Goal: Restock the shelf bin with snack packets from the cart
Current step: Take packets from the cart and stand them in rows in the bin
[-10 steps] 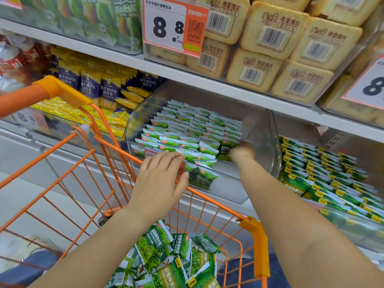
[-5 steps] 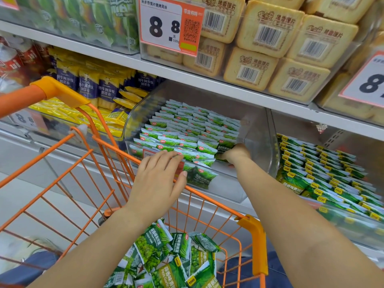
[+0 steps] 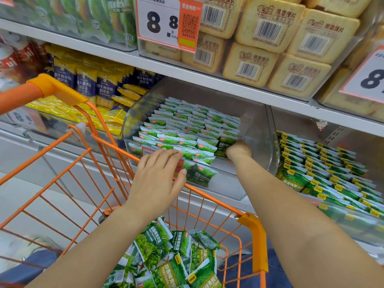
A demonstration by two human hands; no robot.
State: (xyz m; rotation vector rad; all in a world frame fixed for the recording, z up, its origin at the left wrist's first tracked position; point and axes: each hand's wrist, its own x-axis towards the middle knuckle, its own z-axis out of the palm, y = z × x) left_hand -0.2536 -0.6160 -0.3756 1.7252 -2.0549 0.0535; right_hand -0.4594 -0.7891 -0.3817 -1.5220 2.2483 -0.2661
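Note:
A clear shelf bin [image 3: 268, 142] holds several rows of green snack packets [image 3: 187, 125] standing upright. My left hand [image 3: 158, 179] lies flat with straight fingers on the front row and the bin's front edge. My right hand [image 3: 238, 151] is inside the bin at its front right. Its fingers curl round a dark green snack packet [image 3: 223, 147] against the right end of the rows, and the fingertips are hidden. Below, the orange wire cart [image 3: 62, 154] holds a loose heap of green snack packets [image 3: 166, 256].
A second bin of green and yellow packets [image 3: 332, 169] sits to the right. Yellow and blue packets [image 3: 87, 84] fill the bin to the left. The shelf above carries beige biscuit packs [image 3: 259, 65] and a price tag [image 3: 168, 21]. The cart's rim stands against the shelf front.
My right hand has shifted only slightly at the front right of the bin, staying against the packets. My left hand has stayed on the front row.

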